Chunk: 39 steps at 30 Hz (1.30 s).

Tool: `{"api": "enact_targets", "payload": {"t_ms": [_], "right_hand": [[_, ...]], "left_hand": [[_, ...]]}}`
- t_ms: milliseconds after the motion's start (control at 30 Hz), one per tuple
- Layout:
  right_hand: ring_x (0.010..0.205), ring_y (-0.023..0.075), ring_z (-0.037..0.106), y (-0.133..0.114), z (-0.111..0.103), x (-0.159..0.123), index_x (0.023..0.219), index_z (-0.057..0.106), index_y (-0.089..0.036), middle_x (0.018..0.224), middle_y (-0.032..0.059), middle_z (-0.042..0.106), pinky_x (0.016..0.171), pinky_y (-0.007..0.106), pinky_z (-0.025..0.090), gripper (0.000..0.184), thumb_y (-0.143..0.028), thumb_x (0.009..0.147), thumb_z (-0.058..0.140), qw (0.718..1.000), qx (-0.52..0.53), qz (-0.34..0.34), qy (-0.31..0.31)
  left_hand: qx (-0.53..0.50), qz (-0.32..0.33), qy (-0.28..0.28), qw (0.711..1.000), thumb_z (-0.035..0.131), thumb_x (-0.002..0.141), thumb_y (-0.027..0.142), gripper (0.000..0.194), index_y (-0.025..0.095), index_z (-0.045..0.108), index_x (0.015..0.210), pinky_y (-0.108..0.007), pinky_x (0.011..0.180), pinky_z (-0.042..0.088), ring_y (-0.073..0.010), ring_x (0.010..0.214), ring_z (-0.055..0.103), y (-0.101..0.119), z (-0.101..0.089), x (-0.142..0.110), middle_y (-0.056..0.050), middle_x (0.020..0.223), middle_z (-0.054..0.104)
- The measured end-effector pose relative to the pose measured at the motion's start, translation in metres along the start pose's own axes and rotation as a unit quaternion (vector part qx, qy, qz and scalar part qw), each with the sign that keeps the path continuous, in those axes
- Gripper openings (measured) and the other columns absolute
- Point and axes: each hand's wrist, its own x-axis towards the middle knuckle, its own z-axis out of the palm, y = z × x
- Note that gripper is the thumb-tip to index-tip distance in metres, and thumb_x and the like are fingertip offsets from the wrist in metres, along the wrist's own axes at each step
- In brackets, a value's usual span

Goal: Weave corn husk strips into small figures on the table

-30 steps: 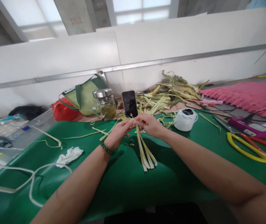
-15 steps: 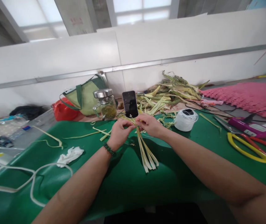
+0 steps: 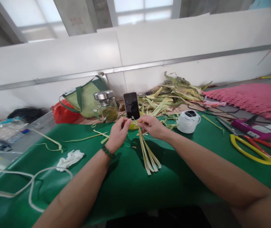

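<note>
My right hand [image 3: 152,127] is pinched around the top of a bundle of pale corn husk strips [image 3: 148,155], whose loose ends fan downward toward me. To its left, my left hand [image 3: 118,133] is closed in a pinch, a short gap away from the bundle. A thin white thread [image 3: 135,124] loops between the fingertips of both hands; its end at my left fingers is too fine to follow. Behind my hands a phone [image 3: 131,106] stands upright on a yellow base, partly hidden by my fingers. A white thread spool [image 3: 188,122] sits right of my right hand.
Large scissors [image 3: 251,148] with yellow and red handles lie at right, beside a purple power strip [image 3: 255,129]. Behind are a lidded glass mug [image 3: 107,107], a green bag [image 3: 88,101] and a husk pile [image 3: 180,90]. A crumpled tissue [image 3: 71,159] and white cord [image 3: 31,186] lie left.
My left hand has drawn away to the left from the bundle's top, opening a gap between the hands. My right hand stays on the husk strips.
</note>
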Motion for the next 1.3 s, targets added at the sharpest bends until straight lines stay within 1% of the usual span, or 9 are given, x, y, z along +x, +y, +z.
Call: {"api": "enact_targets", "payload": {"t_ms": [133, 367, 500, 667, 800, 933, 1067, 1167, 1300], "right_hand": [[0.050, 0.0080, 0.052, -0.002, -0.001, -0.001, 0.069, 0.053, -0.016, 0.072, -0.0014, 0.048, 0.055, 0.025, 0.045, 0.015, -0.017, 0.083, 0.050, 1.000, -0.008, -0.012, -0.005], [0.048, 0.0072, 0.053, 0.001, -0.001, 0.000, 0.067, 0.051, -0.017, 0.068, -0.0031, 0.046, 0.055, 0.024, 0.046, 0.016, -0.015, 0.083, 0.049, 1.000, 0.006, -0.012, -0.011], [0.049, 0.0074, 0.053, 0.002, -0.002, 0.000, 0.067, 0.050, -0.017, 0.068, -0.0030, 0.047, 0.053, 0.023, 0.045, 0.016, -0.015, 0.083, 0.049, 1.000, 0.012, -0.005, -0.007], [0.049, 0.0075, 0.053, -0.001, -0.003, 0.000, 0.066, 0.051, -0.016, 0.068, -0.0028, 0.048, 0.057, 0.024, 0.045, 0.017, -0.016, 0.083, 0.049, 1.000, -0.006, -0.008, -0.006], [0.049, 0.0073, 0.054, -0.001, -0.001, 0.000, 0.067, 0.052, -0.015, 0.070, -0.0022, 0.048, 0.058, 0.025, 0.046, 0.017, -0.016, 0.083, 0.050, 1.000, -0.012, -0.010, -0.007], [0.050, 0.0057, 0.052, 0.002, -0.004, 0.001, 0.068, 0.053, -0.015, 0.078, -0.0005, 0.050, 0.055, 0.023, 0.046, 0.014, -0.017, 0.082, 0.052, 1.000, -0.018, -0.019, -0.012], [0.059, 0.0081, 0.050, 0.008, -0.025, 0.003, 0.064, 0.051, -0.015, 0.087, 0.0043, 0.051, 0.057, 0.023, 0.044, 0.019, -0.015, 0.082, 0.049, 0.992, -0.111, -0.052, -0.032], [0.064, 0.0112, 0.049, 0.013, -0.041, 0.005, 0.060, 0.050, -0.016, 0.082, 0.0048, 0.052, 0.062, 0.024, 0.041, 0.021, -0.013, 0.081, 0.049, 0.978, -0.204, -0.043, -0.022], [0.068, 0.0143, 0.048, 0.018, -0.042, 0.007, 0.058, 0.049, -0.017, 0.071, 0.0036, 0.051, 0.064, 0.024, 0.036, 0.022, -0.016, 0.080, 0.052, 0.958, -0.285, -0.009, -0.009]], "left_hand": [[-0.021, -0.005, -0.049, 0.999, 0.066, 0.069, 0.034, 0.018, 0.017, 0.063, 0.073, -0.025, 0.056, 0.038, -0.0134, 0.058, 0.049, 0.001, 0.001, -0.001, 0.002, 0.059, 0.055], [-0.048, -0.009, -0.100, 0.994, 0.054, 0.077, 0.030, 0.020, 0.018, 0.060, 0.063, -0.025, 0.059, 0.039, -0.0143, 0.060, 0.051, 0.002, -0.004, 0.002, 0.000, 0.060, 0.059], [-0.021, -0.028, -0.083, 0.996, 0.052, 0.077, 0.030, 0.023, 0.018, 0.053, 0.057, -0.025, 0.056, 0.037, -0.0132, 0.056, 0.047, 0.000, -0.008, 0.003, 0.001, 0.055, 0.052], [-0.075, -0.060, -0.087, 0.992, 0.048, 0.081, 0.044, 0.031, 0.017, 0.058, 0.069, -0.026, 0.062, 0.042, -0.0148, 0.062, 0.053, 0.001, -0.005, 0.001, -0.001, 0.062, 0.057], [-0.059, -0.036, -0.107, 0.992, 0.061, 0.070, 0.040, 0.024, 0.016, 0.060, 0.065, -0.025, 0.058, 0.038, -0.0132, 0.059, 0.050, 0.003, -0.003, 0.000, 0.000, 0.062, 0.058], [-0.046, -0.009, -0.101, 0.994, 0.059, 0.071, 0.035, 0.023, 0.016, 0.058, 0.059, -0.024, 0.055, 0.035, -0.0117, 0.055, 0.044, 0.002, -0.008, 0.001, 0.001, 0.055, 0.054], [0.012, -0.007, -0.118, 0.993, 0.059, 0.070, 0.032, 0.023, 0.016, 0.055, 0.054, -0.024, 0.051, 0.031, -0.0105, 0.051, 0.040, -0.001, -0.017, 0.002, 0.002, 0.051, 0.050], [0.037, -0.024, -0.152, 0.987, 0.059, 0.070, 0.032, 0.024, 0.017, 0.053, 0.053, -0.024, 0.048, 0.028, -0.0097, 0.048, 0.036, -0.002, -0.022, 0.004, 0.004, 0.048, 0.045], [-0.023, 0.003, -0.187, 0.982, 0.059, 0.071, 0.034, 0.025, 0.018, 0.050, 0.054, -0.025, 0.055, 0.033, -0.0122, 0.056, 0.042, 0.004, -0.020, 0.002, 0.002, 0.055, 0.048]]}}
